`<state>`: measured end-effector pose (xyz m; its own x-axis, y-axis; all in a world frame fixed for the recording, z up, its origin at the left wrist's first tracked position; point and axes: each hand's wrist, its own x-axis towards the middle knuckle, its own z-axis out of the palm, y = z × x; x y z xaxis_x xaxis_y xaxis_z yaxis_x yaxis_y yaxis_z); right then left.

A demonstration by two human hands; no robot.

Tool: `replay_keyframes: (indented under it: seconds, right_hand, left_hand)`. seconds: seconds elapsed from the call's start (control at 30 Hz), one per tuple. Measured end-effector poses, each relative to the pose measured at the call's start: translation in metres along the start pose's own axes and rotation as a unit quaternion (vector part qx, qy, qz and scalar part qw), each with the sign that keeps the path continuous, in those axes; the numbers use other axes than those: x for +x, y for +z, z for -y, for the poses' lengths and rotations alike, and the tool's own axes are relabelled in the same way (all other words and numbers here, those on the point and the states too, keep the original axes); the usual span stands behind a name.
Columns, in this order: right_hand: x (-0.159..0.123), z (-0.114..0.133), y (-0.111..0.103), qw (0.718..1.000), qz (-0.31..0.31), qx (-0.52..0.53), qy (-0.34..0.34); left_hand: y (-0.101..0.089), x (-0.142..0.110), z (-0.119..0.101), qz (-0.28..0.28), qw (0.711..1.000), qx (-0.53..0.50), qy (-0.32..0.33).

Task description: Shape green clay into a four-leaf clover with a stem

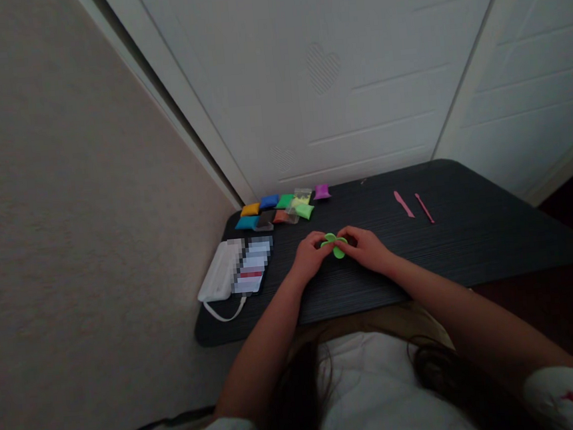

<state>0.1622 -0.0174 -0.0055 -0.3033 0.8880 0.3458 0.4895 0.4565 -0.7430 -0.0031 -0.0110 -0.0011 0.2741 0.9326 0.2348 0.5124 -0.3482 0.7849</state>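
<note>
Green piece (338,251) between both hands (310,253) (368,248)

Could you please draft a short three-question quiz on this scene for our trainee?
1. Which thing do the left hand and right hand both touch? A) blue packet; B) green shape; C) orange packet.
2. True or false: the pink knife and pink stick lie apart on the table.
3. Fill in: a white ____ loops between the white box and the phone.

Key: 1. B; 2. true; 3. cable.
</note>
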Motion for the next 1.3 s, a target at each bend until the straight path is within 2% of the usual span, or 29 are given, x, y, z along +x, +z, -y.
replay_keyframes:
  seconds: [0.13, 0.23, 0.3, 0.4, 0.47, 0.57, 0.73, 0.9, 1.13, 1.23, 1.3]
  right_hand:
    - [0.003, 0.001, -0.010, 1.000, 0.000, -0.025, -0.011]
    - [0.008, -0.015, -0.038, 0.995, -0.044, -0.081, 0.036]
    - [0.009, -0.035, -0.067, 0.977, -0.078, -0.170, 0.099]
    - [0.005, -0.074, -0.115, 0.920, -0.108, -0.317, 0.205]
    - [0.002, -0.097, -0.141, 0.887, -0.066, -0.357, 0.285]
    - [0.007, -0.119, -0.163, 0.872, 0.027, -0.347, 0.343]
    - [0.025, -0.131, -0.173, 0.860, 0.092, -0.341, 0.367]
    - [0.022, -0.146, -0.183, 0.850, 0.073, -0.342, 0.395]
    - [0.027, -0.161, -0.192, 0.842, 0.098, -0.344, 0.405]
    - [0.031, -0.158, -0.188, 0.816, 0.106, -0.391, 0.413]
    - [0.033, -0.156, -0.185, 0.808, 0.119, -0.399, 0.417]
  left_hand:
    - [0.000, 0.002, 0.001, 0.000, 1.000, 0.004, -0.017]
    - [0.001, 0.002, 0.003, 0.011, 0.999, 0.023, -0.021]
    - [0.002, 0.001, 0.004, 0.018, 0.999, 0.037, -0.016]
    - [0.003, 0.004, 0.007, 0.029, 0.998, 0.046, -0.019]
    - [0.002, 0.010, 0.009, 0.047, 0.997, 0.050, -0.029]
    - [0.001, 0.027, 0.011, 0.063, 0.995, 0.068, -0.033]
    - [0.004, 0.051, 0.013, 0.066, 0.992, 0.105, -0.018]
    - [0.008, 0.053, 0.015, 0.047, 0.992, 0.114, 0.007]
    - [-0.001, 0.054, 0.026, -0.002, 0.996, 0.008, -0.092]
    - [-0.003, 0.052, 0.026, 0.003, 0.996, 0.003, -0.090]
    - [-0.003, 0.052, 0.025, 0.005, 0.996, 0.013, -0.083]
